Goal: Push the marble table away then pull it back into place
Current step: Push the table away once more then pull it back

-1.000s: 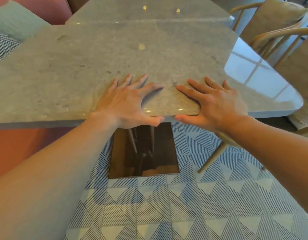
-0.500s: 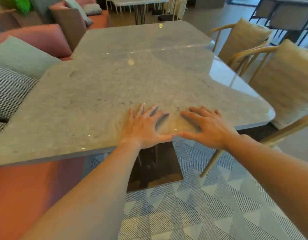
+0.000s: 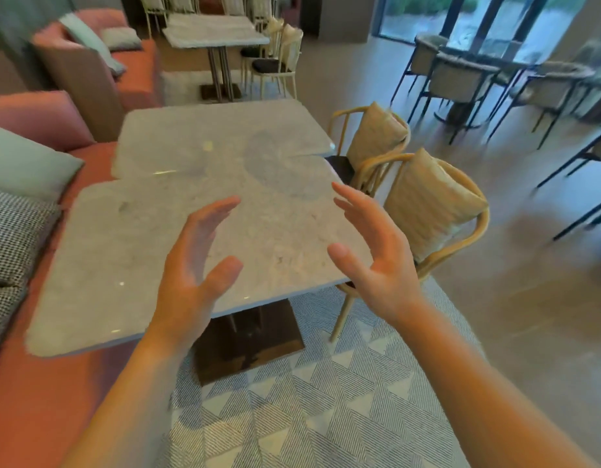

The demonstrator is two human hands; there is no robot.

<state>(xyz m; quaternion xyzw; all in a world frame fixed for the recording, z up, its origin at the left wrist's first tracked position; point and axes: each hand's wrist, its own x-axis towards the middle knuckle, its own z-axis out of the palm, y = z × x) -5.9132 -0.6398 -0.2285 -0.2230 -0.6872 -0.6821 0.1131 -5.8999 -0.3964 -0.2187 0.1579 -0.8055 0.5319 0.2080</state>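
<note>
The left hand [image 3: 194, 265] and the right hand [image 3: 376, 251] are both raised over the near end of the marble surface [image 3: 130, 238]. Their fingers are straight and spread, the thumbs stand apart, and the two palms are turned toward each other with a wide gap between them. Neither hand holds anything, and neither plainly touches the stone. The left hand shows over the middle of the near edge of the marble surface, the right hand over its near right corner. The marble surface is a grey, glossy, rounded-corner slab on a dark square base plate [image 3: 255, 346], which stands under its near end on a patterned rug [image 3: 326, 400] of pale triangles and fine stripes. Its far edge lies against a second slab [image 3: 207, 130] of the same stone, the two offset so that their sides do not line up. Just right of the marble surface stands a wicker chair [image 3: 434, 211] with a bent wooden frame, its back toward the slab's right edge, and a second wicker chair [image 3: 376, 133] stands beyond it beside the far slab. Along the left of the marble surface runs an orange-red bench [image 3: 39, 400] that carries a houndstooth cushion [image 3: 12, 238] and, farther back, a pale green cushion [image 3: 25, 163]. Well beyond the marble surface stands another stone-topped table [image 3: 218, 35], and far to its right a group of dark-framed chairs [image 3: 461, 76], blurred.
</note>
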